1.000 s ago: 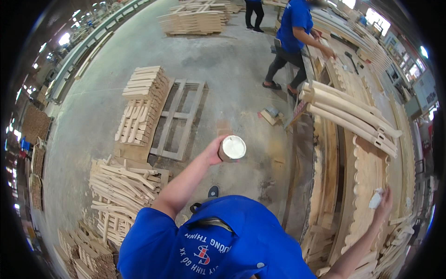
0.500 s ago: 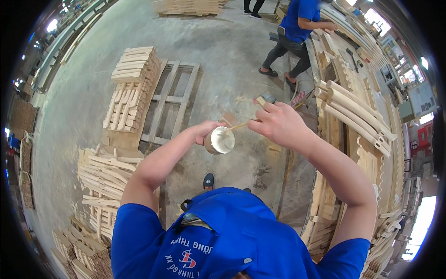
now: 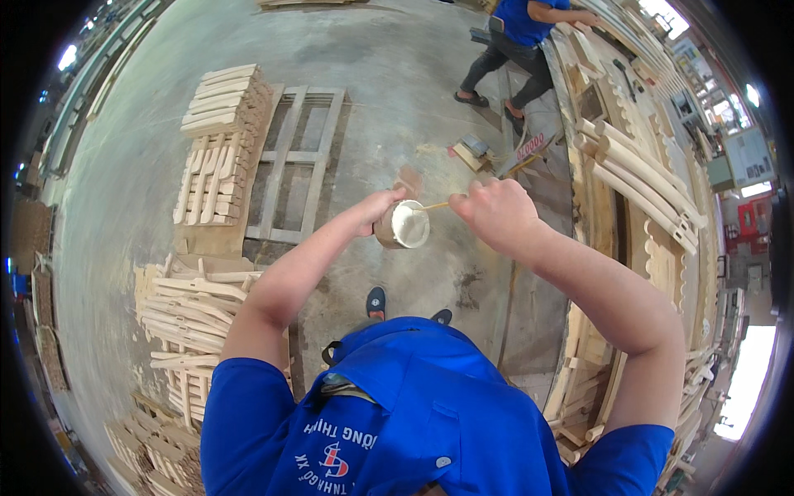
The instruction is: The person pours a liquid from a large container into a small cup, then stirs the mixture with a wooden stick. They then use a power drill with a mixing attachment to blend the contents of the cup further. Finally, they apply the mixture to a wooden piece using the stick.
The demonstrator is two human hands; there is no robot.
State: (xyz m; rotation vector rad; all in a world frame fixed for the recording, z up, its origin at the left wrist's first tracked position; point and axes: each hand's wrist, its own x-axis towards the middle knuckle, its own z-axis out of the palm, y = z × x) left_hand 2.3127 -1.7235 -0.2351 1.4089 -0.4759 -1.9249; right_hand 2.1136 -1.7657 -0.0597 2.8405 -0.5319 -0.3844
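Note:
My left hand point(image 3: 381, 210) is closed round the side of a round cup point(image 3: 385, 230). White, thick-looking stuff point(image 3: 411, 227) lies inside it, and the cup's mouth tilts toward me. Between the fingers of my right hand point(image 3: 500, 213) is a thin yellowish stick point(image 3: 437, 205), held almost level. Its far tip reaches over the cup's rim to the white stuff. Both hands are held out in front of me, above the floor.
Stacks of shaped wooden parts point(image 3: 213, 157) stand on the left, beside a slatted pallet point(image 3: 291, 157). On the right runs a long wooden bench point(image 3: 585, 281) bearing curved wooden pieces point(image 3: 641, 194). Ahead, another person point(image 3: 521, 62) works at it. A small block-like object point(image 3: 473, 149) lies on the floor.
Both hands and the cup have shifted slightly up and to the right in view. The stick, sloping before, is now nearer level. My second shoe has come further into view.

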